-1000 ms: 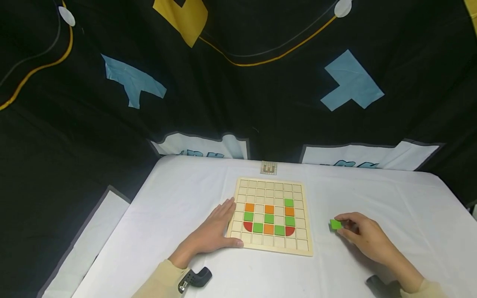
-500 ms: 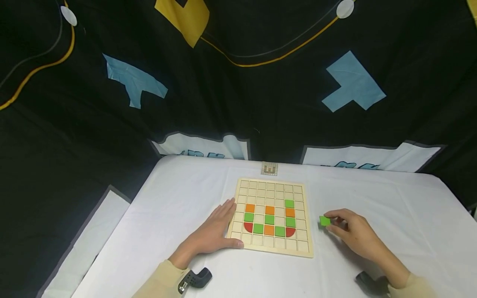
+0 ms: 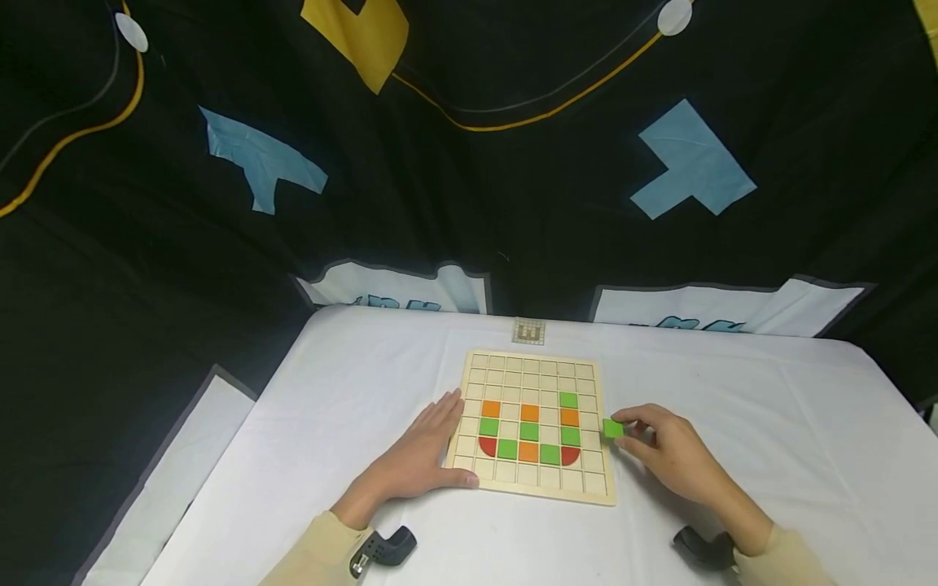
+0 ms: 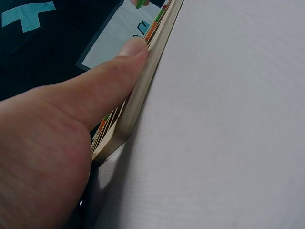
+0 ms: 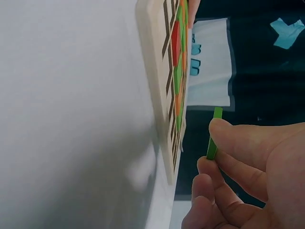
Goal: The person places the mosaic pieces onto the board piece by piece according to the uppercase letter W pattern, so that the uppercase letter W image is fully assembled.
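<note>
A wooden grid board (image 3: 538,480) lies on the white-covered table, with orange, green and red flat tiles set in several of its squares. My left hand (image 3: 418,457) rests along the board's left edge, fingers straight; in the left wrist view its thumb (image 4: 112,78) lies over the near rim. Between thumb and fingers my right hand (image 3: 677,452) pinches a thin green square tile (image 3: 612,429), held just over the board's right edge. The right wrist view shows that tile (image 5: 214,136) edge-on and apart from the board's surface.
A small patterned card (image 3: 528,330) lies beyond the board's far edge. White cloth (image 3: 769,407) covers the table on both sides. A black curtain (image 3: 454,187) with blue and yellow patches hangs behind. Dark wrist devices (image 3: 392,545) sit near both wrists.
My right hand has moved left with the green tile, from the tablecloth right of the board to the board's right edge. The left hand and the board stay in place.
</note>
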### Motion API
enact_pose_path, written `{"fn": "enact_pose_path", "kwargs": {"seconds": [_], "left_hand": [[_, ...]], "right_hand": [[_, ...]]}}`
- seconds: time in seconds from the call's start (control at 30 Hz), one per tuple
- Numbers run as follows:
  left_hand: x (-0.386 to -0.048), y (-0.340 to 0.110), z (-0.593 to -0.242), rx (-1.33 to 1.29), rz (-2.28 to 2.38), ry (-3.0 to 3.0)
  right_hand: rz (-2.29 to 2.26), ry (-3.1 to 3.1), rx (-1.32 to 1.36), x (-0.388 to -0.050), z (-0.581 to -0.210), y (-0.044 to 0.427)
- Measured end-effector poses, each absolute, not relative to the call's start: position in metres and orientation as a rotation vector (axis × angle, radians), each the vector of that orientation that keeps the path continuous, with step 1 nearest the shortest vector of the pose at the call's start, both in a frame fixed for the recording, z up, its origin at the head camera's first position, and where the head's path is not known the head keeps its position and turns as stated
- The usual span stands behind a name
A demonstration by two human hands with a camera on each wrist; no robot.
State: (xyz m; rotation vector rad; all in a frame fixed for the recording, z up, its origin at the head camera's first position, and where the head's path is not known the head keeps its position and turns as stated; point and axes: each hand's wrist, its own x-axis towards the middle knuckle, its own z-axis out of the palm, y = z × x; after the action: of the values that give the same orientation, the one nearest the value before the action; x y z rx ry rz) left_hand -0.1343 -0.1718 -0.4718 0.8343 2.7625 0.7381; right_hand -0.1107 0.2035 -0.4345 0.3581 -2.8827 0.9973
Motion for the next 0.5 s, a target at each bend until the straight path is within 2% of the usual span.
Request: {"fn": "enact_pose_path", "kwargs": {"seconds": [0.5], "left_hand": [[-0.133, -0.172, -0.470, 0.839, 0.740, 2.766]], "right_hand": [[1.035, -2.864, 0.427, -0.122, -0.433, 0.174]]}}
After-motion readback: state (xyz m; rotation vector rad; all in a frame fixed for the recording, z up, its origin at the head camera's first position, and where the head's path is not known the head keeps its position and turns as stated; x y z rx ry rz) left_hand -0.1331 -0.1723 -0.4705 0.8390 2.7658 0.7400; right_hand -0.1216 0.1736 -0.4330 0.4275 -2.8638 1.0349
